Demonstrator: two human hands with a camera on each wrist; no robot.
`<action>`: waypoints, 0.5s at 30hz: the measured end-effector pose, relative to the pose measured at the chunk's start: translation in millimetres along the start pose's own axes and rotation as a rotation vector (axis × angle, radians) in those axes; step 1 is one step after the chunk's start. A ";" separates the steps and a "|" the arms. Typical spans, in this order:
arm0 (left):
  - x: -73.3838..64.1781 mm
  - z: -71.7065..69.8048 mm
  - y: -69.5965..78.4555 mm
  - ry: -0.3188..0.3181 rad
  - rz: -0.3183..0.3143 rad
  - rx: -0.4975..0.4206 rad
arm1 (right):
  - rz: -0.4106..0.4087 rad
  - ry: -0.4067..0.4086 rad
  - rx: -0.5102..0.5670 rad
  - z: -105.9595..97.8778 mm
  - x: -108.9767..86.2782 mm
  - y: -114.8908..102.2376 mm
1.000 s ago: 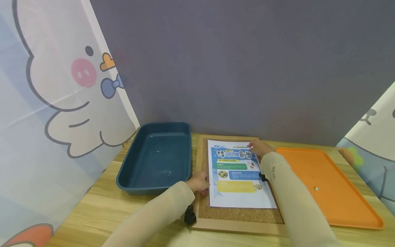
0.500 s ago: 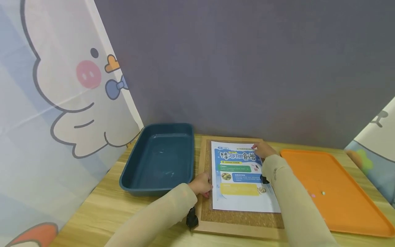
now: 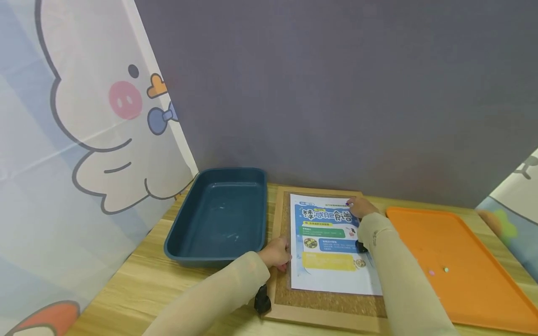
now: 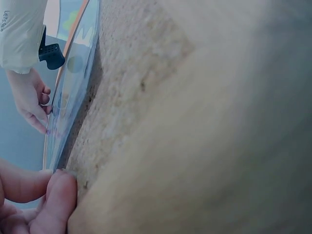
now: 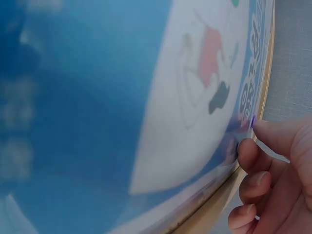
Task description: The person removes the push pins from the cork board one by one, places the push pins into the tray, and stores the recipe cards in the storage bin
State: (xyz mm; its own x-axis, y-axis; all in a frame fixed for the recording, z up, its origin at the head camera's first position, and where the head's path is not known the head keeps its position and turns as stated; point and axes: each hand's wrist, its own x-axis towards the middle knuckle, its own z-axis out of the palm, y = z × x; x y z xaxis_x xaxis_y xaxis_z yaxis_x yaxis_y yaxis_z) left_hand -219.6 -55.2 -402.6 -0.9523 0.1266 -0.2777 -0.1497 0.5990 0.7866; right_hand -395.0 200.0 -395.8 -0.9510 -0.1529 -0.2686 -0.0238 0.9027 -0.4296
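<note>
A printed sheet of paper (image 3: 328,282) with blue, green and yellow panels lies on a wood-framed cork board (image 3: 328,298). At the sheet's left edge my left hand (image 3: 275,253) rests low over the frame; in the left wrist view its thumb and finger (image 4: 62,195) pinch the edge. My right hand (image 3: 360,207) is at the sheet's upper right corner. Under its thumb tip shows a small purple thumbtack (image 5: 253,122), with the other fingers curled beside the board's edge. How deep the tack sits is hidden.
Left of the board stands a dark teal tray (image 3: 172,249) with raised walls. An orange tray (image 3: 462,261) lies to the right, holding a small green tack (image 3: 446,269) and a pink one (image 3: 431,272). A grey panel (image 3: 328,93) rises behind the wooden table (image 3: 138,275).
The head view has shifted slightly, so everything appears a little further right and lower. Both hands keep their places at the sheet's left edge and upper right corner.
</note>
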 end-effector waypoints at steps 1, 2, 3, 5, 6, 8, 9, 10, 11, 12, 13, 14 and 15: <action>0.3 -0.1 0.0 0.001 -0.002 -0.001 | -0.001 0.002 0.000 -0.2 0.4 -0.1; 0.7 -0.1 -0.3 0.003 -0.003 0.000 | 0.000 0.003 0.001 -0.3 1.2 -0.3; 1.0 -0.1 -0.5 0.005 -0.003 0.001 | -0.001 0.004 0.006 -0.4 2.1 -0.3; 1.0 -0.3 -1.0 0.009 0.000 0.005 | -0.021 0.015 0.000 -0.4 4.3 -0.2; 0.9 -0.2 -1.3 0.011 0.005 0.004 | -0.029 0.018 0.001 -0.3 5.6 0.2; 0.6 0.2 -2.0 0.012 0.015 0.004 | -0.046 0.027 0.002 0.1 8.4 1.5; 0.4 0.3 -2.1 0.011 0.020 0.002 | -0.059 0.034 -0.005 0.6 10.1 2.4; 0.3 0.6 -2.4 0.010 0.026 0.000 | -0.073 0.041 -0.014 0.9 11.6 3.3; 0.4 1.0 -2.9 0.008 0.031 -0.004 | -0.079 0.046 -0.018 1.3 13.0 3.9; 0.3 1.2 -3.1 0.008 0.036 -0.007 | -0.085 0.051 -0.025 1.6 14.4 4.6; 0.1 1.4 -3.4 0.007 0.039 -0.009 | -0.090 0.056 -0.029 1.9 15.7 4.9; -0.3 1.5 -3.6 0.008 0.039 -0.010 | -0.096 0.059 -0.034 2.0 16.6 4.8; -0.6 1.6 -3.8 0.010 0.040 -0.009 | -0.102 0.063 -0.039 2.3 17.6 4.3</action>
State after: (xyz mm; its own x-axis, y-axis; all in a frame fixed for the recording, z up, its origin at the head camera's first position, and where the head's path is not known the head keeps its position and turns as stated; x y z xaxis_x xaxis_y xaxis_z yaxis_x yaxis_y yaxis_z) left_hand -218.0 -56.3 -406.3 -0.9603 0.1419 -0.2404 -0.1142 0.5862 0.8020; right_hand -411.1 200.3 -404.4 -0.9606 -0.2198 -0.1701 -0.1318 0.8992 -0.4173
